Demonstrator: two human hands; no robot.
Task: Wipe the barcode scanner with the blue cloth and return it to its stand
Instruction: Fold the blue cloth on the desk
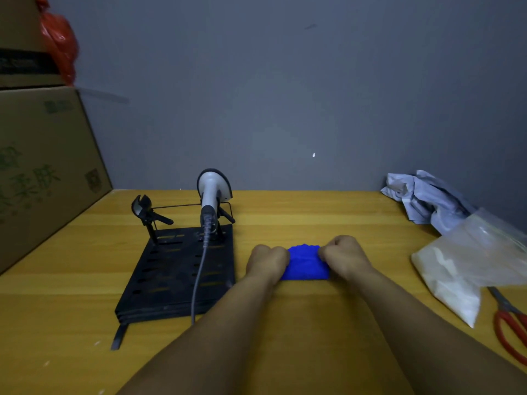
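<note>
A blue cloth (305, 263) lies bunched on the wooden table (285, 212) in front of me. My left hand (267, 260) grips its left edge and my right hand (343, 256) grips its right edge, both fists closed on it. To the left, a white and grey barcode scanner (211, 189) sits upright in the right clamp of a black perforated stand (174, 269). Its grey cable (199, 269) runs down across the stand's base toward me.
An empty black clamp (142, 208) stands at the stand's left. Cardboard boxes (42, 166) and a red bag (58, 41) rise at the far left. On the right are crumpled grey fabric (427, 198), a clear plastic bag (470, 266) and red-handled scissors (510, 329). A grey wall stands behind.
</note>
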